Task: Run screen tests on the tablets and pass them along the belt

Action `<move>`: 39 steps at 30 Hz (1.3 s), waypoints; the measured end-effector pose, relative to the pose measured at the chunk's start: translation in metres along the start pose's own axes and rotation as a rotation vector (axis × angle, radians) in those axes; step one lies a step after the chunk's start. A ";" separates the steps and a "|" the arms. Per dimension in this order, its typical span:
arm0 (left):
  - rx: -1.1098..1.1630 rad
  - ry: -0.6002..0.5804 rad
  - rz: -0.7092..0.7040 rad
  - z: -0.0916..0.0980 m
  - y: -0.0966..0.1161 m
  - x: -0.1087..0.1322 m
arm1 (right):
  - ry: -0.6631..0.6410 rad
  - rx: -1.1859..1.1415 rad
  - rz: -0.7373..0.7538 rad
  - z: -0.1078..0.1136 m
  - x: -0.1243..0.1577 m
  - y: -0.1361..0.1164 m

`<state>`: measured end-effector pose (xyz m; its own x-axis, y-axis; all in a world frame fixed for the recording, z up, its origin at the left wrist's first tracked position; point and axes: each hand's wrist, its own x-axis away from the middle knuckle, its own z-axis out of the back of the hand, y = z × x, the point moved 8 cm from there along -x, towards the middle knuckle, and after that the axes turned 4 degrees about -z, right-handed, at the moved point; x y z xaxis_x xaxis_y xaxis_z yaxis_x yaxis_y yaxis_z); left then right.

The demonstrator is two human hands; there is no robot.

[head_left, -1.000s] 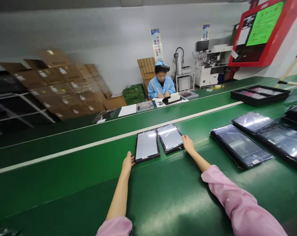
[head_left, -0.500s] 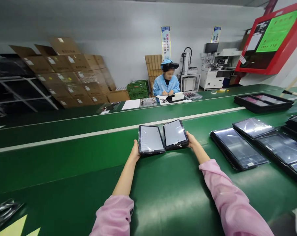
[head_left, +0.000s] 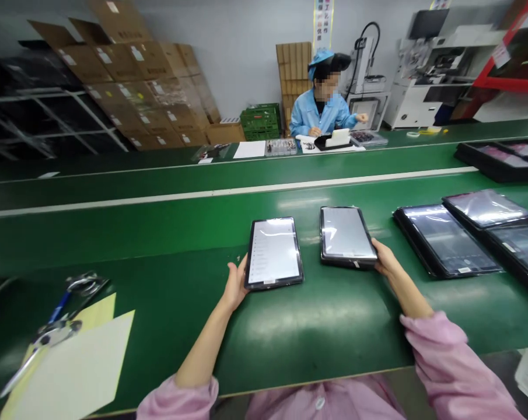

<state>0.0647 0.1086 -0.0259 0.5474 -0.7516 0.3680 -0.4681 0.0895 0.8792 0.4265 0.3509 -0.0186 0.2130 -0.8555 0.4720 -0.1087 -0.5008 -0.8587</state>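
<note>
two tablets lie apart on the green belt (head_left: 334,338) in the head view, both face up: the left tablet (head_left: 273,254) has a lit screen, and the right tablet (head_left: 345,236) shows a pale glare. the left hand (head_left: 236,286) touches the lower left edge of the left tablet, just at its corner. the right hand (head_left: 386,258) touches the lower right corner of the right tablet. both hands look partly open, with their fingers against the edges; whether either one grips, the view cannot tell. these two tablets sit out on their own, while three more tablets (head_left: 447,241) lie close together to the right, and a black tray (head_left: 500,160) sits further back on that side. at lower left are papers (head_left: 75,364) with a blue-handled tool (head_left: 58,315) on them. beyond the far belt, a co-worker (head_left: 322,102) in a blue smock sits at a bench, with cardboard boxes (head_left: 132,76) stacked off to the left.
</note>
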 end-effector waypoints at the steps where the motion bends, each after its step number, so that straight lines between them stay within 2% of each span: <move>1: -0.021 -0.017 0.003 0.010 -0.009 0.016 | 0.016 0.011 -0.014 0.010 0.015 0.012; 5: -0.112 -0.058 -0.004 0.046 -0.041 0.082 | 0.057 0.152 0.065 0.051 0.075 0.053; 7: -0.185 -0.065 -0.006 0.057 -0.053 0.112 | 0.080 0.282 0.088 0.071 0.101 0.069; 9: -0.356 -0.050 -0.076 0.062 -0.055 0.136 | 0.079 0.429 0.041 0.087 0.124 0.079; 10: -0.497 -0.016 -0.158 0.063 -0.051 0.147 | 0.049 0.515 0.014 0.090 0.133 0.080; 12: -0.874 0.127 -0.360 0.061 -0.033 0.165 | -0.035 0.714 0.030 0.087 0.150 0.067; 14: -1.217 0.306 -0.524 0.055 -0.014 0.180 | -0.053 0.913 0.207 0.075 0.160 0.035; 15: -1.329 0.355 -0.567 0.050 -0.009 0.184 | -0.025 1.004 0.349 0.064 0.163 0.015; 17: -1.438 0.360 -0.600 0.040 -0.006 0.185 | 0.017 1.169 0.642 0.034 0.164 -0.018; 19: -1.484 0.336 -0.615 0.030 -0.009 0.183 | -0.006 1.337 0.846 -0.003 0.153 -0.030; 22: -1.542 0.347 -0.638 0.015 -0.013 0.183 | -0.016 1.564 0.903 -0.045 0.123 -0.021; 24: -1.557 0.352 -0.654 0.006 -0.016 0.186 | 0.006 1.648 0.864 -0.057 0.109 -0.011; 26: -1.560 0.327 -0.675 -0.001 -0.020 0.191 | 0.003 1.674 0.852 -0.057 0.107 -0.003; 30: -1.506 0.194 -0.731 -0.002 -0.036 0.199 | -0.068 1.616 0.943 -0.041 0.130 -0.001; 35: -1.469 0.338 -0.801 0.026 -0.050 0.200 | -0.010 1.499 1.013 -0.013 0.155 -0.017; 39: -1.484 0.396 -0.852 0.032 -0.043 0.197 | -0.019 1.446 1.017 -0.005 0.166 -0.019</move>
<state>0.1707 -0.0642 -0.0004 0.5075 -0.7321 -0.4545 0.8617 0.4276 0.2734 0.4593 0.2175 0.0771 0.6252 -0.7187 -0.3044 0.6706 0.6942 -0.2617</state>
